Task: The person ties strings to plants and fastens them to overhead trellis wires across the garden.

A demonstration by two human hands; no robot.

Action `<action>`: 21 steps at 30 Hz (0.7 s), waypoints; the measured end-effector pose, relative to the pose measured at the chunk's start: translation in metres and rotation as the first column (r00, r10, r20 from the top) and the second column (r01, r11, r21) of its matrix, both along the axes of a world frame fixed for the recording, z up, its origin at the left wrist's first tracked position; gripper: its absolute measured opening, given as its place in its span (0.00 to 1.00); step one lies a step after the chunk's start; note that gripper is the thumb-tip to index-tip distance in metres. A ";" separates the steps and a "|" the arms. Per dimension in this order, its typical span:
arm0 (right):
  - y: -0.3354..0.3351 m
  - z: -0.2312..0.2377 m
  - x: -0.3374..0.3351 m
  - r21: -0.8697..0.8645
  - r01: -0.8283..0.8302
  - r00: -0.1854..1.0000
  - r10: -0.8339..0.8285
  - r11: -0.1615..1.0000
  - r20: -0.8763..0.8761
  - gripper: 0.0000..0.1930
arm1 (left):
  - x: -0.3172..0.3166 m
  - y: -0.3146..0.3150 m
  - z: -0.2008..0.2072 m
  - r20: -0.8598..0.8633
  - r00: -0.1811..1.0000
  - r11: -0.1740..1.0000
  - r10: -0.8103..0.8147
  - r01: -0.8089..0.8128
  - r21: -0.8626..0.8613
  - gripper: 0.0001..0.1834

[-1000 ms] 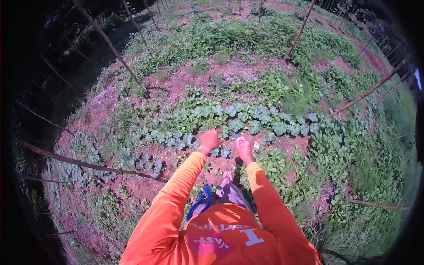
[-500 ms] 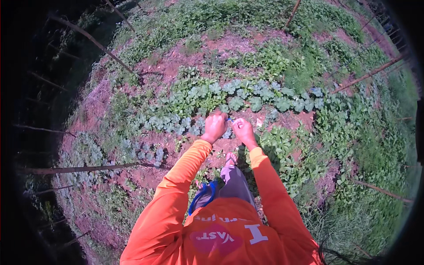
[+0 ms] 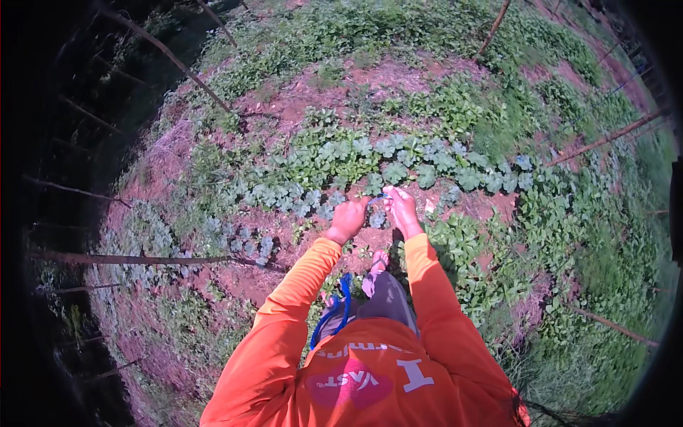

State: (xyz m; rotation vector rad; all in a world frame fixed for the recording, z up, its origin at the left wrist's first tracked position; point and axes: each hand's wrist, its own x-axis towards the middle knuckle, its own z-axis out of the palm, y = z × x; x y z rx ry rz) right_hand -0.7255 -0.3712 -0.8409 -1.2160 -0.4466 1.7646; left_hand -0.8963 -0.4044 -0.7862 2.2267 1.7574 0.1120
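My left hand (image 3: 348,218) is closed in a loose fist, and my right hand (image 3: 403,210) pinches close beside it. Between them runs a short, thin blue strand (image 3: 377,198), curved and gripped at both ends; it looks like string, though it is too small to be sure. Both hands are held out in front of me over the planted ground. Beneath and beyond them grows a row of broad, grey-green leafy plants (image 3: 395,173). At my waist, a thicker blue rope (image 3: 344,307) hangs over my trouser leg (image 3: 384,306).
Wooden poles slant up on the left (image 3: 167,53) and right (image 3: 608,139). One more pole (image 3: 142,259) reaches in from the left edge. Reddish soil (image 3: 299,91) shows between the plant rows. Dense green leafy plants (image 3: 469,245) grow to the right of my foot (image 3: 379,262).
My hands have drawn slightly apart, and more of the blue strand shows between them. The whole view has shifted a little. The blue rope at my waist has swung.
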 end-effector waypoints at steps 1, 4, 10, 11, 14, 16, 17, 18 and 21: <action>0.002 -0.001 -0.003 -0.003 0.004 0.999 -0.004 1.000 -0.034 0.14 | -0.004 -0.002 -0.002 -0.001 1.000 1.000 0.005 -0.005 0.003 0.12; -0.007 -0.011 -0.010 -0.036 -0.010 0.999 0.011 0.999 0.034 0.13 | -0.007 -0.006 0.004 0.047 0.999 0.998 -0.015 0.012 0.066 0.18; -0.023 -0.021 -0.030 -0.051 -0.029 1.000 0.029 0.998 -0.001 0.15 | -0.025 -0.031 0.005 0.053 0.999 0.976 0.007 -0.018 0.216 0.18; -0.024 -0.023 -0.028 -0.080 -0.006 1.000 0.008 0.997 0.023 0.16 | -0.025 -0.035 0.005 0.072 0.997 0.958 0.009 -0.029 0.285 0.16; -0.036 -0.025 -0.011 -0.068 -0.006 0.987 0.017 0.998 0.160 0.24 | -0.009 -0.058 0.035 0.153 0.988 0.952 0.013 -0.059 0.300 0.09; -0.051 -0.001 -0.027 -0.233 -0.083 0.995 0.094 0.969 0.038 0.31 | -0.018 -0.087 0.048 0.336 0.940 0.998 0.053 -0.058 0.004 0.09; -0.063 0.007 -0.029 -0.177 -0.218 0.973 0.228 0.960 0.037 0.36 | -0.011 -0.103 0.051 0.358 0.926 0.991 0.119 -0.087 -0.105 0.11; -0.072 0.026 -0.035 -0.179 -0.306 0.952 0.306 0.935 -0.026 0.29 | -0.007 -0.121 0.056 0.367 0.910 0.970 0.192 -0.121 -0.209 0.12; -0.104 0.068 -0.029 -0.096 -0.378 0.907 0.389 0.921 0.162 0.20 | 0.008 -0.162 0.054 0.423 0.903 0.940 0.073 0.079 -0.331 0.15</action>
